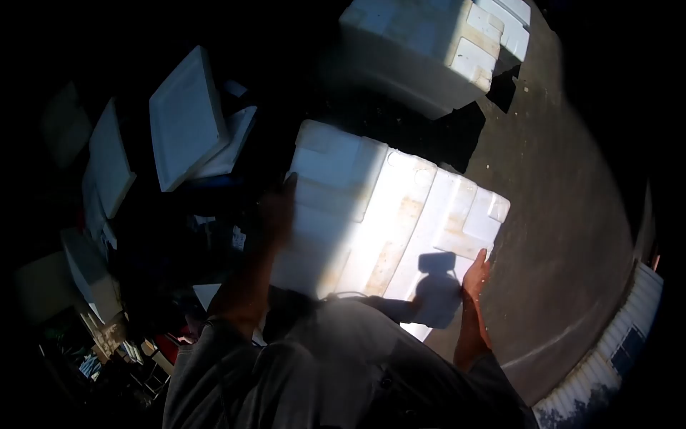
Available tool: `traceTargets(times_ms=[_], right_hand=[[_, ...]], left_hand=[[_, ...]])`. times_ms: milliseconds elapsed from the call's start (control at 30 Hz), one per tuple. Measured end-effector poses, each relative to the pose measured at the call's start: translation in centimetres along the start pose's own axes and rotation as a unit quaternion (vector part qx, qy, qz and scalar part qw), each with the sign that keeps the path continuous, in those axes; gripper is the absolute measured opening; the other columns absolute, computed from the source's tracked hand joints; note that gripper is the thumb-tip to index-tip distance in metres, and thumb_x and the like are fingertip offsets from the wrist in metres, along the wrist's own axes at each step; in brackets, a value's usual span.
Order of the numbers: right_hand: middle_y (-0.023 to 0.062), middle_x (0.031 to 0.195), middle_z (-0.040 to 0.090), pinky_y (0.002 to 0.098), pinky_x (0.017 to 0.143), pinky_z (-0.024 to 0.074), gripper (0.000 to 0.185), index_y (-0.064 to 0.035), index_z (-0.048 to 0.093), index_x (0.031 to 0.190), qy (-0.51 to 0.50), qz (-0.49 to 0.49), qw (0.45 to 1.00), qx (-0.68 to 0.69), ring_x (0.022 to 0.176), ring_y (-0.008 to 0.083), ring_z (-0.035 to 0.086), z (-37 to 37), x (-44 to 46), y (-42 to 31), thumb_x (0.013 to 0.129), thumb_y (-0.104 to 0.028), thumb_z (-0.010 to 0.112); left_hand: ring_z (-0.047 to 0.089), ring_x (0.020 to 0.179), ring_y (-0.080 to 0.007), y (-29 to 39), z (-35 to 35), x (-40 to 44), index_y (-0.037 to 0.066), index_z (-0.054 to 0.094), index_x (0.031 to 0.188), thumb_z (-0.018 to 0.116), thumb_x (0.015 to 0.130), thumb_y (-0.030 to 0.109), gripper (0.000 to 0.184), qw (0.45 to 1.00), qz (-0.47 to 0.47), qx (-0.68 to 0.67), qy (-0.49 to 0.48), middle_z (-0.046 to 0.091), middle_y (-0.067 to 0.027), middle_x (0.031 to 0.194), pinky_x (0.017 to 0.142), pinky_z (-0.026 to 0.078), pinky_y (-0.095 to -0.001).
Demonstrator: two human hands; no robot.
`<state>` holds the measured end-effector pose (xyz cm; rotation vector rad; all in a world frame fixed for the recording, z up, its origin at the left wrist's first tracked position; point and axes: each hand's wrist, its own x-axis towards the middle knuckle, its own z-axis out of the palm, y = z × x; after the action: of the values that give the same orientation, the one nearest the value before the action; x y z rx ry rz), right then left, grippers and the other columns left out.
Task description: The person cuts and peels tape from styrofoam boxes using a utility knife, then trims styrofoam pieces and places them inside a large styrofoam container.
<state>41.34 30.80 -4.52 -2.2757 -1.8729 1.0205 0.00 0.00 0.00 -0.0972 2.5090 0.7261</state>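
Observation:
A large white foam box [400, 207] with brownish stains is in front of my body, half in shade and half in bright sun. My left hand [277, 207] is closed on its left side, deep in shadow. On the right edge, my right hand [476, 275] grips the box with the thumb on top. Most fingers of both hands are hidden by the box or the dark. A shadow of a head and camera falls on its lower right part.
Ahead stand more white foam boxes [429, 57]. Foam lids [187, 118] lean at the left, with a smaller slab [111, 157] beside them. Mixed clutter [128, 350] lies at lower left. Grey ground [557, 214] stretches right, up to a white corrugated wall [629, 314].

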Motion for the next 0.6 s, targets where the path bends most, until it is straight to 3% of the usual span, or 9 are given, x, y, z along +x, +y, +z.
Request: traceTargets(times_ms=[67,100,167,200,300,333,400,567,600], right_hand=[[0.037,0.114,0.06,0.0522,0.095,0.0419,0.08,0.0125,0.058,0.117,0.026,0.011,0.995,-0.091,0.11,0.0519,0.056,0.4,-4.2,4.3,0.098,-0.063,0.04],[0.0366,0.114,0.061,0.0521,0.095,0.0421,0.079,0.0122,0.058,0.117,0.128,-0.019,0.987,-0.095,0.109,0.0516,0.056,-3.4,5.1,2.2,0.098,-0.062,0.04],[0.0359,0.115,0.061,0.0519,0.095,0.0426,0.077,0.0116,0.058,0.117,0.151,-0.032,0.982,-0.109,0.109,0.0511,0.057,-1.6,5.6,1.8,0.098,-0.061,0.041],[0.0348,0.115,0.062,0.0514,0.095,0.0427,0.075,0.0109,0.057,0.12,0.102,-0.026,0.991,-0.086,0.109,0.0505,0.057,0.2,4.2,2.5,0.098,-0.059,0.042],[0.0328,0.115,0.063,0.0504,0.096,0.0431,0.069,0.0092,0.055,0.123,0.051,-0.012,0.998,0.026,0.11,0.0492,0.058,3.2,3.9,2.1,0.099,-0.055,0.046],[0.0319,0.118,0.062,0.0498,0.096,0.0434,0.065,0.0076,0.055,0.125,-0.005,0.004,0.99,0.142,0.111,0.049,0.057,3.7,3.8,1.2,0.099,-0.052,0.047],[0.033,0.119,0.061,0.0497,0.097,0.0435,0.065,0.0081,0.054,0.125,0.065,-0.053,0.996,0.019,0.113,0.0497,0.057,5.9,6.5,4.2,0.1,-0.052,0.046],[0.0343,0.138,0.05,0.0439,0.112,0.0327,0.074,0.0132,0.046,0.136,-0.011,-0.02,0.999,-0.033,0.13,0.0489,0.045,3.3,4.0,-0.6,0.102,-0.052,0.04],[0.0359,0.139,0.047,0.0437,0.113,0.0316,0.078,0.0156,0.045,0.135,0.052,-0.12,0.987,-0.096,0.133,0.0478,0.043,4.6,6.0,3.1,0.102,-0.055,0.038]], left_hand=[[0.059,0.117,-0.0427,-2.6,-3.7,-1.8,0.004,0.059,0.133,0.052,0.097,0.054,0.062,0.996,-0.071,0.049,-0.03,0.061,-0.0262,0.127,0.103,0.043,-0.0474],[0.059,0.116,-0.043,3.5,7.1,2.6,0.003,0.059,0.132,0.052,0.097,0.053,0.061,0.998,0.001,-0.028,-0.051,0.062,-0.0263,0.126,0.103,0.043,-0.0472],[0.059,0.115,-0.0435,3.8,8.9,3.4,0.002,0.059,0.131,0.051,0.099,0.05,0.059,0.998,0.047,-0.042,-0.019,0.062,-0.0263,0.125,0.102,0.044,-0.0468],[0.059,0.115,-0.0426,1.2,5.6,4.4,0.0,0.06,0.127,0.051,0.1,0.048,0.057,0.998,-0.035,0.059,-0.016,0.063,-0.0265,0.122,0.101,0.044,-0.0465],[0.06,0.111,-0.0423,-2.3,7.4,5.2,-0.002,0.061,0.123,0.049,0.1,0.05,0.058,0.998,0.045,-0.04,0.014,0.063,-0.0276,0.118,0.098,0.045,-0.0484],[0.061,0.107,-0.0429,-0.8,6.8,5.1,-0.003,0.061,0.12,0.046,0.101,0.05,0.058,0.999,0.003,0.049,0.02,0.063,-0.0289,0.117,0.097,0.045,-0.0498],[0.061,0.106,-0.0441,1.5,7.2,3.9,-0.002,0.062,0.12,0.044,0.102,0.051,0.059,0.997,-0.022,0.067,-0.039,0.062,-0.0298,0.116,0.097,0.045,-0.0505],[0.06,0.106,-0.0479,2.7,5.8,0.3,-0.005,0.063,0.117,0.039,0.1,0.058,0.069,0.994,0.056,0.094,0.0,0.064,-0.0315,0.108,0.097,0.045,-0.0533],[0.06,0.107,-0.0472,1.6,6.6,1.8,-0.004,0.062,0.118,0.039,0.1,0.059,0.07,0.995,0.071,0.064,-0.002,0.064,-0.0305,0.11,0.096,0.046,-0.0532]])
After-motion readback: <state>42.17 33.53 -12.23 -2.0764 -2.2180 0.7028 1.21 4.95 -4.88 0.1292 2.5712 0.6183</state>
